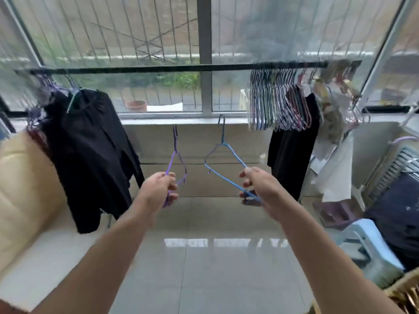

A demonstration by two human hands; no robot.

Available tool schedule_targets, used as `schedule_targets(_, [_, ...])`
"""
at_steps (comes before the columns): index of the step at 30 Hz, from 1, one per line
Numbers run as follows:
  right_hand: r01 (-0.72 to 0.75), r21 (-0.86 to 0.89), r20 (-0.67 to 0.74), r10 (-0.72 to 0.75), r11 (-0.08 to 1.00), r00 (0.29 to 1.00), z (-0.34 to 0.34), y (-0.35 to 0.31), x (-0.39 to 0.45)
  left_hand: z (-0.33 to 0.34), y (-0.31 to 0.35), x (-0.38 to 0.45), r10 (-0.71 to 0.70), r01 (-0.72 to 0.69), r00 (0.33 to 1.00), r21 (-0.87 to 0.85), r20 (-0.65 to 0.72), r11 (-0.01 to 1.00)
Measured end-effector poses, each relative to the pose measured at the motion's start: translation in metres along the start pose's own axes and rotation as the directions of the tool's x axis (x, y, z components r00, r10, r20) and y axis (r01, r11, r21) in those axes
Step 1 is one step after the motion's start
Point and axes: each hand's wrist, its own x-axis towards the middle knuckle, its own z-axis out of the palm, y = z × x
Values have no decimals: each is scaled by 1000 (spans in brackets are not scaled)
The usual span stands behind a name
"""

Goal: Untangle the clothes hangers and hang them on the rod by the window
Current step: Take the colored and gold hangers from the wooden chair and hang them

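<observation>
My left hand [159, 189] grips a purple wire hanger [176, 155] by its lower edge, hook pointing up. A blue wire hanger [223, 162] is held up by my right hand [257, 189], fingers curled round its bottom bar, hook upward. The two hangers hang apart, not touching. Both hooks sit well below the black rod [158, 69] that runs across the window. A dense row of several empty hangers [278, 100] hangs on the rod's right part.
A black garment [90, 150] hangs on the rod's left end, another black garment [292, 150] and patterned clothes on the right. A beige sofa [20, 177] is at left, a pale plastic stool [367, 241] at right. Glossy tile floor lies below.
</observation>
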Motion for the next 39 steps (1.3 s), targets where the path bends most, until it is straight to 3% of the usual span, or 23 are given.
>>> schedule_targets(7, [37,61,-28,-35,997,999,65,-55,66,-27,84,104,82,-82,996,17,19,996])
schedule_targets(11, [36,40,-80,-32,999,996,51,-70,112,-11,115,152,168,-168,984,6,55,986])
schedule_targets(16, [150,-44,-105,-154,988,982,19,-126,175,21,138,190,290,-294,954,53,72,954])
schedule_targets(25, [185,-87,-106,-193,979,975,-4,-207,280,71,156,235,315,-316,948,-15,-38,949])
schedule_targets(29, [108,-142,-159,-130,984,979,-4,-203,314,80,155,247,306,-307,950,-18,-64,951])
schedule_targets(36, [64,-422,-298,-205,904,932,-7,-159,335,96,150,264,326,-326,945,-21,-27,945])
schedule_targets(39, [31,-519,-257,-191,854,947,-19,-154,335,105,151,270,336,-336,942,-25,-4,942])
